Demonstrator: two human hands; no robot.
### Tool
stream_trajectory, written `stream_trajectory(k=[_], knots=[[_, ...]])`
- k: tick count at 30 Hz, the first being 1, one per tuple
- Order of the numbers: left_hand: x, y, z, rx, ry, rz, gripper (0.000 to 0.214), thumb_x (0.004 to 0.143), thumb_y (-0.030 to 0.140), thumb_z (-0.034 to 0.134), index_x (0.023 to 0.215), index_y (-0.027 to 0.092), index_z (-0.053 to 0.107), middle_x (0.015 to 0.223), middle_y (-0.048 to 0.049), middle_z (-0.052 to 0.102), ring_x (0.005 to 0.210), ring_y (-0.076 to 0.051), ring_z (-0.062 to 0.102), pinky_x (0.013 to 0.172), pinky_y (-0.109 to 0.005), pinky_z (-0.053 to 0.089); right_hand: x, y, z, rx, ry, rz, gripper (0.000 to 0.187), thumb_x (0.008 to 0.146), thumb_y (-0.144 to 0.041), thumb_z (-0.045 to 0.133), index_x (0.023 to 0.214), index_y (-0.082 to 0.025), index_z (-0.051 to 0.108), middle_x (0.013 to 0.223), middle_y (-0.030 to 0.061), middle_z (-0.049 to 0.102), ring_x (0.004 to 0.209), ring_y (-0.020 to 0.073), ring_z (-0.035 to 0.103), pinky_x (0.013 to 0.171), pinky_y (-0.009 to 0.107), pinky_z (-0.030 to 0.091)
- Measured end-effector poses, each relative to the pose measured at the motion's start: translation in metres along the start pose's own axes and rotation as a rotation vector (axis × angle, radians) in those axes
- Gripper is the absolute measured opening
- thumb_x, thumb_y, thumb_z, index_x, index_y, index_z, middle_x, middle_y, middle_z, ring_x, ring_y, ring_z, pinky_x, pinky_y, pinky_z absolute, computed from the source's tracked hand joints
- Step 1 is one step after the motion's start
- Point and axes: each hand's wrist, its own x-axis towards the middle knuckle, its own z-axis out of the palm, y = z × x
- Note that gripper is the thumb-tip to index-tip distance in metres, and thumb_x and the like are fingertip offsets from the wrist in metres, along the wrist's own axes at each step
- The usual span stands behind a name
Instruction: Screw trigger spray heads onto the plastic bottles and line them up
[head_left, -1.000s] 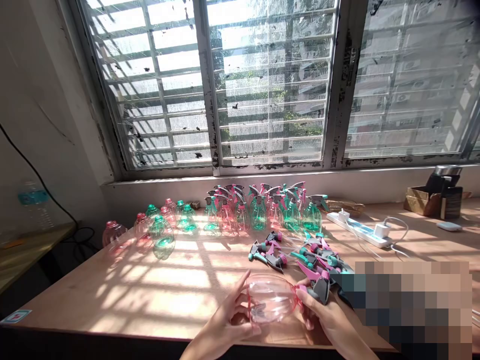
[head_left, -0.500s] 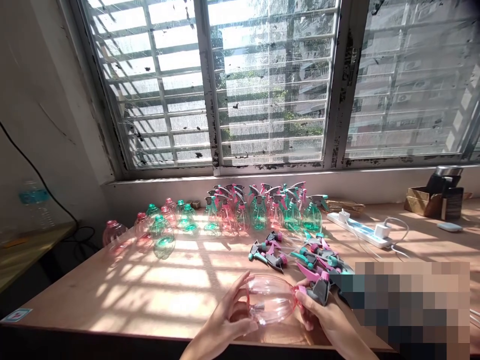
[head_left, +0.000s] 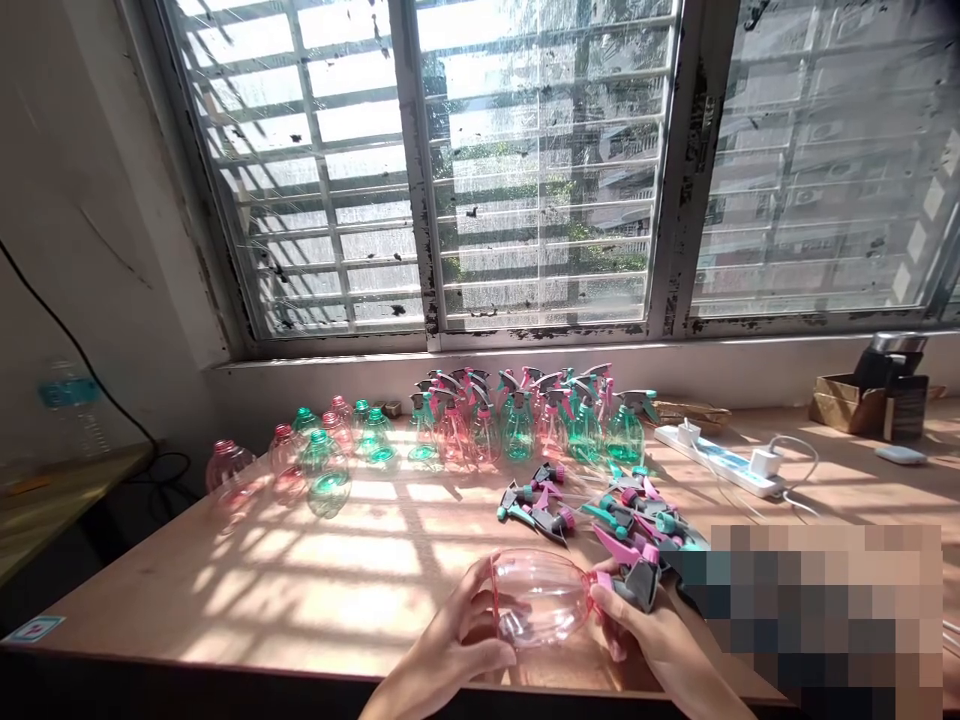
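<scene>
A clear pink spray bottle [head_left: 541,598] lies sideways above the table's front edge, its base to the left. My left hand [head_left: 466,630] is closed around the base end, fingers behind it and thumb below. At the neck, my right hand [head_left: 628,622] pinches the pink collar of a grey-and-pink spray head [head_left: 639,584], which sits against the bottle's mouth. Whether the collar is fully screwed down cannot be seen. Just beyond my hands lies a pile of loose spray heads [head_left: 630,512] in grey, pink and teal.
Several bottles with spray heads [head_left: 519,435] stand under the window. Open pink and green bottles [head_left: 325,462] stand at the left. A white power strip [head_left: 720,462] with plugs and a cardboard box [head_left: 849,402] are at the right. A blurred patch covers the lower right.
The bottle has turned slightly about its length, and the fingers of my left hand have shifted a little on its base. Everything else stays in place.
</scene>
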Motion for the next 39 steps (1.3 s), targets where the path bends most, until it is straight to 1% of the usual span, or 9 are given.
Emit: stream_trajectory(k=[5,8,14,20,25,29,31,35,39], knots=[[-0.0002,-0.0003,0.0003,0.038,-0.022,0.018,0.102,0.083,0.026,0.084,0.16,0.043,0.02,0.13,-0.0084,0.065,0.121,-0.029,0.06,0.103,-0.046,0.047,0.0006,-0.0009,0.0001,-0.008,0.05,0.009,0.044,0.072,-0.058,0.084,0.083,-0.019,0.067,0.054,-0.0021,0.064,0.041,0.0137,0.052,0.044,0.028,0.04],[0.0,-0.0033,-0.0019,0.017,-0.036,0.02,0.106,0.083,0.027,0.084,0.16,0.045,0.015,0.137,-0.0085,0.061,0.126,-0.03,0.057,0.105,-0.047,0.046,0.0003,-0.0009,-0.0002,-0.012,0.027,0.024,0.044,0.074,-0.058,0.083,0.087,-0.019,0.067,0.057,-0.0017,0.066,0.043,0.0144,0.054,0.044,0.028,0.042],[-0.0004,-0.0056,-0.0056,0.001,-0.024,0.029,0.081,0.086,0.035,0.08,0.155,0.037,0.038,0.145,-0.0114,0.056,0.134,-0.034,0.052,0.113,-0.052,0.04,0.0004,0.0005,-0.001,-0.046,-0.029,0.007,0.044,0.075,-0.058,0.082,0.092,-0.021,0.066,0.053,-0.0047,0.062,0.042,0.0136,0.053,0.046,0.027,0.041],[-0.0002,-0.0086,-0.0042,0.042,0.003,0.018,0.099,0.083,0.031,0.084,0.159,0.045,0.022,0.139,-0.0093,0.058,0.13,-0.032,0.056,0.106,-0.048,0.045,0.0004,-0.0006,-0.0007,-0.073,-0.015,0.016,0.043,0.076,-0.06,0.08,0.085,-0.021,0.066,0.057,-0.0021,0.065,0.044,0.0148,0.054,0.047,0.028,0.042],[0.0014,-0.0066,-0.0028,-0.002,0.032,0.024,0.1,0.08,0.03,0.087,0.158,0.046,0.026,0.163,-0.0086,0.036,0.139,-0.036,0.048,0.11,-0.05,0.043,0.0013,0.0019,-0.0031,-0.16,-0.069,-0.019,0.044,0.079,-0.061,0.076,0.089,-0.02,0.066,0.052,-0.0027,0.064,0.043,0.0156,0.055,0.047,0.029,0.041],[0.0027,-0.0039,-0.0035,-0.039,0.036,-0.002,0.087,0.082,0.033,0.085,0.156,0.033,0.039,0.153,-0.0144,0.051,0.144,-0.038,0.043,0.117,-0.053,0.035,0.0022,0.0042,-0.0039,-0.217,-0.086,-0.038,0.044,0.08,-0.062,0.074,0.083,-0.018,0.067,0.045,-0.0028,0.061,0.043,0.0164,0.055,0.049,0.031,0.042],[0.003,-0.0056,-0.005,-0.035,0.027,-0.01,0.085,0.082,0.032,0.085,0.155,0.034,0.042,0.151,-0.0141,0.054,0.145,-0.038,0.041,0.116,-0.053,0.037,0.0022,0.0039,-0.0033,-0.185,-0.069,-0.029,0.045,0.079,-0.063,0.075,0.084,-0.019,0.067,0.05,-0.0022,0.063,0.043,0.016,0.055,0.048,0.03,0.041],[0.0022,-0.0085,-0.0058,0.036,0.01,0.033,0.094,0.086,0.028,0.082,0.158,0.046,0.024,0.16,-0.008,0.044,0.144,-0.034,0.043,0.113,-0.049,0.042,0.0005,-0.0003,-0.0008,-0.123,-0.047,-0.029,0.045,0.077,-0.062,0.078,0.091,-0.021,0.066,0.059,-0.0014,0.067,0.044,0.0155,0.056,0.046,0.028,0.042],[0.0008,-0.0018,-0.0003,0.013,-0.025,0.028,0.099,0.088,0.026,0.08,0.161,0.043,0.014,0.151,-0.0103,0.054,0.137,-0.033,0.052,0.11,-0.048,0.044,-0.0021,-0.0049,0.0022,-0.128,-0.039,-0.023,0.045,0.076,-0.061,0.078,0.09,-0.021,0.064,0.057,-0.0015,0.066,0.045,0.0162,0.056,0.047,0.029,0.042]])
